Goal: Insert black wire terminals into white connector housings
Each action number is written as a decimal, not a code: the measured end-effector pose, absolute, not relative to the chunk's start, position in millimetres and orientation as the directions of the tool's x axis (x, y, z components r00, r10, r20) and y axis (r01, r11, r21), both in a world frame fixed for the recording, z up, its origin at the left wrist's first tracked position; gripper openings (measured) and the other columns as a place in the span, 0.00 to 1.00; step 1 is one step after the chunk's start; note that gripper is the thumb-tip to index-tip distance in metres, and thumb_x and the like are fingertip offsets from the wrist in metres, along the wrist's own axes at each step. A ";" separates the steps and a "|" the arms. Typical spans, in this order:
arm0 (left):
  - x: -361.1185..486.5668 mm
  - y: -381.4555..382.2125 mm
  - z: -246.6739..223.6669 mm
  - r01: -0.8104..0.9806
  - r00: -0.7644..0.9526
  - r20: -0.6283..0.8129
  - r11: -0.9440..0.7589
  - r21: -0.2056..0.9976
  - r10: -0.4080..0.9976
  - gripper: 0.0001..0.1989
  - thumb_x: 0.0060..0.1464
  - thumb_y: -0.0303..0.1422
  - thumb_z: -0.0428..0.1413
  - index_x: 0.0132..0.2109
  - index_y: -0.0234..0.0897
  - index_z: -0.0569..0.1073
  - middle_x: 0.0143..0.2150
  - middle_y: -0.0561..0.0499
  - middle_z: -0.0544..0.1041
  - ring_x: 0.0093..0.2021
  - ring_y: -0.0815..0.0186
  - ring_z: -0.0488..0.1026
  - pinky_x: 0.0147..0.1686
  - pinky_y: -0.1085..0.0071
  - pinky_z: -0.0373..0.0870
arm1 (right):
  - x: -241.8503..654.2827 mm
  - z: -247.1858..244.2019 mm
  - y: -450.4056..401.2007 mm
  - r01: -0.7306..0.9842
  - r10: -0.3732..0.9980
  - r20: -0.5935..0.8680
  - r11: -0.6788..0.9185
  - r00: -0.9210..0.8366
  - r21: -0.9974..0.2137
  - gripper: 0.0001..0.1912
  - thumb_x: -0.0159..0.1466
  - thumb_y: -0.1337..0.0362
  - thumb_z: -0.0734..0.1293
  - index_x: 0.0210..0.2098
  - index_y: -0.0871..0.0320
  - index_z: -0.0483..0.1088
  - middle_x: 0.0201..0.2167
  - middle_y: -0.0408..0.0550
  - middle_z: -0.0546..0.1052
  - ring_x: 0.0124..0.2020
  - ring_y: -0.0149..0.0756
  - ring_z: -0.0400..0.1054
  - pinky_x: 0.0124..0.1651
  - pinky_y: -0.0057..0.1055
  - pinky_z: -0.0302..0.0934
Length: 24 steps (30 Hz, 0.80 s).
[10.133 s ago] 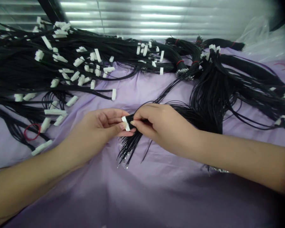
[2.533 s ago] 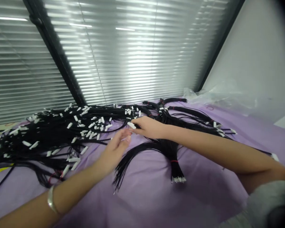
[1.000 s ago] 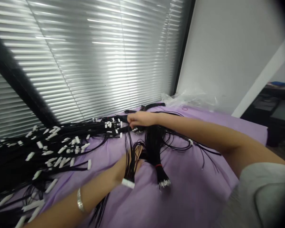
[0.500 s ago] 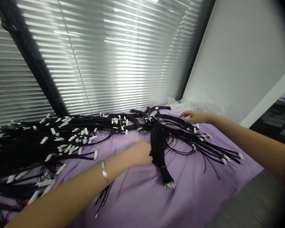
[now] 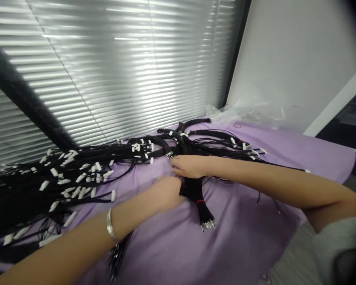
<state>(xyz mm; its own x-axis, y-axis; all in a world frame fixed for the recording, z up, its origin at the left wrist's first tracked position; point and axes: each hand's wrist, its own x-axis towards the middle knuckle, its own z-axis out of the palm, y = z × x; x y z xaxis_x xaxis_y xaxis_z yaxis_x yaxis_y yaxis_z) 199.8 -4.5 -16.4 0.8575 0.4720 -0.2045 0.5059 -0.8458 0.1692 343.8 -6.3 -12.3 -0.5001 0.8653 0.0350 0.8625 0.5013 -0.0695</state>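
A thick bundle of black cables [image 5: 206,215] lies on the purple cloth, a red tie around it and bare silvery tips fanning out at the near end. My left hand [image 5: 169,194], blurred and with a silver bangle at the wrist, is closed on the bundle's left side. Just above it, my right hand [image 5: 190,165] lies across the same bundle, fingers bent over it; its thumb is hidden. More black cable bundles [image 5: 221,135] spread out behind my hands, some with red ties, others with white connectors.
A large heap of black cables with white connectors [image 5: 67,181] covers the left side. Purple cloth [image 5: 172,245] covers the table. Clear plastic [image 5: 249,113] lies at the back by the wall, near a red band [image 5: 236,126]. Window blinds [image 5: 130,71] rise behind.
My right hand has moved left from the cables on the right onto the bundle beside my left hand. The left hand stays on the bundle. The camera view has shifted.
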 end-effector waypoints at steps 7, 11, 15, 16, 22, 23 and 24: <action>194.7 0.0 -14.4 0.502 0.858 -0.222 -0.846 0.178 0.463 0.11 0.60 0.36 0.52 0.44 0.33 0.72 0.42 0.46 0.75 0.40 0.63 0.73 0.42 0.60 0.71 | 373.4 -31.1 -22.4 0.886 0.892 0.018 0.452 -0.452 -0.105 0.15 0.67 0.64 0.56 0.31 0.64 0.70 0.33 0.54 0.73 0.36 0.38 0.68 0.44 0.38 0.62; 172.5 4.4 -6.5 0.529 0.845 -0.252 -0.804 0.271 0.471 0.09 0.59 0.32 0.48 0.41 0.34 0.70 0.37 0.47 0.77 0.31 0.65 0.74 0.32 0.69 0.70 | 384.3 -42.0 -29.6 0.856 0.874 0.091 0.485 -0.476 -0.179 0.17 0.69 0.64 0.52 0.35 0.63 0.70 0.39 0.56 0.71 0.40 0.39 0.66 0.47 0.37 0.61; 150.5 2.2 -3.2 0.564 0.822 -0.290 -0.769 0.300 0.490 0.09 0.55 0.31 0.48 0.42 0.35 0.70 0.36 0.48 0.78 0.27 0.64 0.75 0.26 0.71 0.67 | 386.9 -44.7 -28.5 0.834 0.860 0.107 0.509 -0.498 -0.214 0.16 0.68 0.63 0.53 0.34 0.61 0.70 0.38 0.55 0.71 0.39 0.40 0.66 0.47 0.39 0.62; 145.6 1.0 -3.6 0.568 0.820 -0.278 -0.771 0.288 0.500 0.10 0.55 0.31 0.48 0.42 0.35 0.70 0.38 0.46 0.78 0.31 0.62 0.76 0.29 0.70 0.68 | 383.4 -42.4 -29.2 0.831 0.859 0.111 0.512 -0.501 -0.218 0.15 0.68 0.63 0.54 0.35 0.62 0.70 0.39 0.56 0.71 0.40 0.40 0.66 0.48 0.40 0.61; 106.0 -13.9 -1.7 0.619 0.780 -0.279 -0.757 0.211 0.560 0.13 0.55 0.29 0.48 0.44 0.36 0.73 0.40 0.43 0.79 0.36 0.57 0.76 0.35 0.66 0.69 | 330.1 -26.6 -46.0 0.770 0.809 0.062 0.577 -0.585 -0.273 0.18 0.69 0.54 0.54 0.42 0.58 0.68 0.38 0.50 0.73 0.38 0.35 0.68 0.43 0.32 0.63; 97.8 -18.4 -0.9 0.639 0.762 -0.289 -0.745 0.191 0.579 0.13 0.55 0.29 0.47 0.44 0.35 0.73 0.39 0.42 0.79 0.35 0.56 0.76 0.34 0.65 0.69 | 320.7 -27.0 -47.8 0.766 0.797 0.022 0.587 -0.603 -0.263 0.18 0.68 0.53 0.55 0.41 0.58 0.68 0.37 0.49 0.73 0.36 0.36 0.69 0.41 0.33 0.64; 89.4 -23.2 -0.1 0.660 0.742 -0.298 -0.732 0.169 0.601 0.13 0.55 0.28 0.47 0.43 0.34 0.74 0.38 0.40 0.79 0.33 0.55 0.76 0.33 0.64 0.69 | 312.5 -28.6 -48.5 0.775 0.795 -0.015 0.588 -0.607 -0.231 0.17 0.68 0.53 0.55 0.40 0.57 0.68 0.36 0.49 0.73 0.36 0.37 0.69 0.40 0.34 0.64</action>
